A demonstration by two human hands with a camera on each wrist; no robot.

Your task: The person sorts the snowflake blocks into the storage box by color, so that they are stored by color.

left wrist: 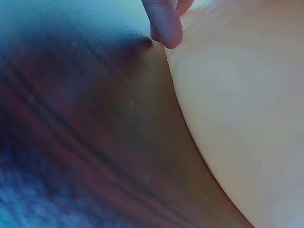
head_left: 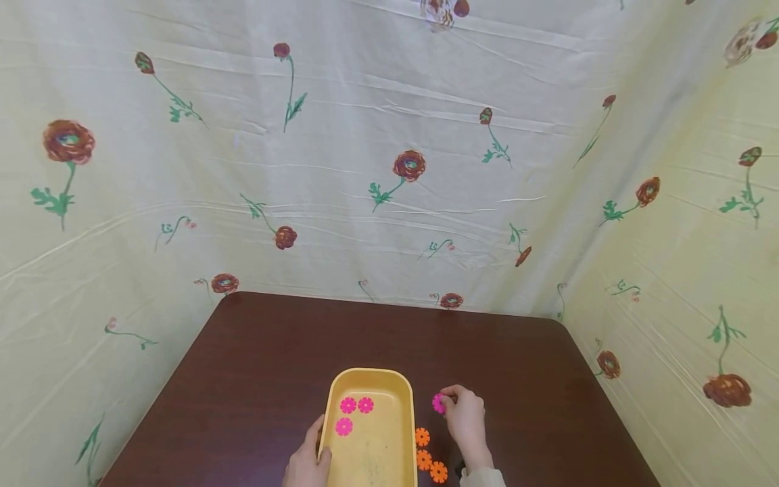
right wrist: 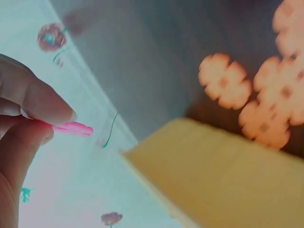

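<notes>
On the dark brown counter (head_left: 274, 352) stands a yellow tray (head_left: 371, 379), near the front edge. The left hand (head_left: 309, 463) holds the tray at its left rim, with the thumb laid over the edge and the other fingers (left wrist: 166, 21) against the outer wall. The right hand (head_left: 465, 416) is just to the right of the tray, and it pinches a pink flower disc (head_left: 439, 403) between the thumb and the fingers; in the right wrist view the disc (right wrist: 73, 128) is seen from its thin edge, clamped between the fingertips (right wrist: 42, 102). The two hands are apart, one on each side of the tray. Inside the tray lie three more pink discs (head_left: 348, 405), close together in the far left part. Three orange discs (head_left: 424, 460) lie on the counter in a row, between the tray and the right wrist. A cloth with printed flowers (head_left: 389, 169) hangs behind and around the counter.
</notes>
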